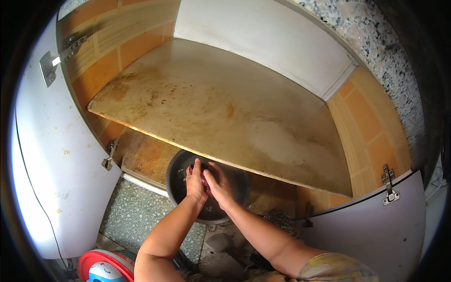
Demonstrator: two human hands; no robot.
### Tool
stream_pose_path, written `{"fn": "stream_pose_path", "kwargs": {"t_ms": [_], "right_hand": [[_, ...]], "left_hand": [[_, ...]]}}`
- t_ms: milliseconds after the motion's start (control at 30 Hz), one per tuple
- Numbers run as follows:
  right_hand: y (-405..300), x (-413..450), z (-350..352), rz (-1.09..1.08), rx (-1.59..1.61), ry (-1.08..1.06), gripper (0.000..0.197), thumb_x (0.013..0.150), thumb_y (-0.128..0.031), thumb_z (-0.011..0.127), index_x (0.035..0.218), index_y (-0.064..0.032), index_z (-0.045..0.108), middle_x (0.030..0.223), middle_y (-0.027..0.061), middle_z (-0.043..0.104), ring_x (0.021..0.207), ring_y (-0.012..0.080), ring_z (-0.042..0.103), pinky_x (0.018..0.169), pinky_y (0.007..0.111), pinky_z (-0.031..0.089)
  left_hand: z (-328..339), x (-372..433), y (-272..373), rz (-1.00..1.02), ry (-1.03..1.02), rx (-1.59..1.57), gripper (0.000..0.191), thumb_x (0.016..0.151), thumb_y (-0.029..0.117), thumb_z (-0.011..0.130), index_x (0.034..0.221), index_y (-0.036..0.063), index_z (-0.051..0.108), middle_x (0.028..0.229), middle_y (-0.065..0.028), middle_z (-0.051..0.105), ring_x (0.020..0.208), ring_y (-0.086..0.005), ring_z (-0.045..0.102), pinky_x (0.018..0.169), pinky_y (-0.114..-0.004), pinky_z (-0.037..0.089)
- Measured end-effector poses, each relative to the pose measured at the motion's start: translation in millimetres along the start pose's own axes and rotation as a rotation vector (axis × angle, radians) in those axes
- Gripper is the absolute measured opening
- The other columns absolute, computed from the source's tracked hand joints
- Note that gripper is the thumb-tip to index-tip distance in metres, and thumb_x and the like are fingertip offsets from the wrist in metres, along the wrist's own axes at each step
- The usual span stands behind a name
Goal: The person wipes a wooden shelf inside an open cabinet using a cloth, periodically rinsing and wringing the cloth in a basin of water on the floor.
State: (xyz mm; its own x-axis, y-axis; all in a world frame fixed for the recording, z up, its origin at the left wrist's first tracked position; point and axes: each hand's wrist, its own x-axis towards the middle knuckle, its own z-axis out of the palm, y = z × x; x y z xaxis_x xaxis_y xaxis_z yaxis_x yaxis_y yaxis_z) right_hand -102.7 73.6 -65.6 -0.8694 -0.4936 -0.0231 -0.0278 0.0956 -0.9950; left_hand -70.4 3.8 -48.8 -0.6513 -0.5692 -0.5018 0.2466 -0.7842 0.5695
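Observation:
Over a dark round basin [174,190] I hold a dark red, wadded cloth or scrubber [204,181] between both palms. My left hand [196,183] presses it from the left, fingers pointing away from me. From the right, my right hand [220,187] closes around it, thumb on top. Most of the red wad is hidden by the fingers, so its exact kind cannot be told. The basin appears to hold dark liquid with some pale froth. Its far rim sits under the front edge of a stained cabinet shelf [211,105], which looks damp in patches.
Cabinet doors stand open on the left [63,148] and right [366,218], with metal hinges [389,188]. A speckled granite countertop [373,46] overhangs the upper right. A red round-rimmed object with a cartoon figure [105,268] is at lower left, on the terrazzo floor [141,211].

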Motion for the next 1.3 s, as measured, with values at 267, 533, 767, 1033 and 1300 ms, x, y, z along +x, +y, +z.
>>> {"fn": "stream_pose_path", "kwargs": {"t_ms": [267,533,767,1033,1300], "right_hand": [[-6.5,5.3,-7.1,-0.264,-0.393,0.126,0.028,0.082,-0.023,0.054,0.103,-0.005,0.053,0.1,0.0157,0.054,0.093,0.0258,0.054,0.082,0.032,0.041],[-14.9,3.4,-13.2,-0.148,-0.58,0.134,0.03,0.086,-0.027,0.047,0.1,-0.0008,0.051,0.095,0.0177,0.058,0.086,0.0306,0.057,0.076,0.036,0.043],[-7.7,30.0,-51.3,0.181,-0.312,-0.125,0.06,0.089,-0.044,0.04,0.128,0.0013,0.033,0.133,0.0169,0.034,0.124,0.0242,0.03,0.101,0.03,0.023],[-11.0,35.3,-65.7,0.255,-0.478,-0.412,0.064,0.074,-0.034,0.062,0.128,-0.0113,0.034,0.122,0.0168,0.039,0.118,0.0286,0.034,0.098,0.034,0.028],[27.6,24.8,-47.6,0.094,-1.391,-0.707,0.092,0.056,-0.013,0.07,0.133,-0.0049,0.02,0.133,0.0232,0.021,0.122,0.0414,0.024,0.101,0.041,0.029]], "left_hand": [[-3.7,30.9,-20.9,0.109,-0.031,0.113,0.034,0.088,0.032,0.047,0.101,0.0009,0.051,0.093,-0.0129,0.056,0.081,-0.0211,0.055,0.073,-0.032,0.047],[-4.3,31.9,-20.5,0.081,-0.047,0.239,0.029,0.084,0.023,0.045,0.085,-0.0037,0.056,0.082,-0.0141,0.06,0.071,-0.0198,0.056,0.067,-0.03,0.044],[-12.7,31.6,-26.1,0.209,-0.047,0.592,0.038,0.084,0.027,0.043,0.097,-0.0066,0.055,0.092,-0.0183,0.06,0.086,-0.0239,0.056,0.08,-0.03,0.041],[-34.7,37.0,-24.2,0.034,-0.031,0.714,0.043,0.076,0.005,0.045,0.118,0.004,0.035,0.106,-0.0198,0.051,0.103,-0.0303,0.049,0.087,-0.032,0.038],[-38.8,41.5,-36.3,0.05,-0.171,0.973,0.052,0.078,0.017,0.053,0.125,0.0045,0.034,0.126,-0.0218,0.035,0.118,-0.0325,0.036,0.098,-0.035,0.031]]}}
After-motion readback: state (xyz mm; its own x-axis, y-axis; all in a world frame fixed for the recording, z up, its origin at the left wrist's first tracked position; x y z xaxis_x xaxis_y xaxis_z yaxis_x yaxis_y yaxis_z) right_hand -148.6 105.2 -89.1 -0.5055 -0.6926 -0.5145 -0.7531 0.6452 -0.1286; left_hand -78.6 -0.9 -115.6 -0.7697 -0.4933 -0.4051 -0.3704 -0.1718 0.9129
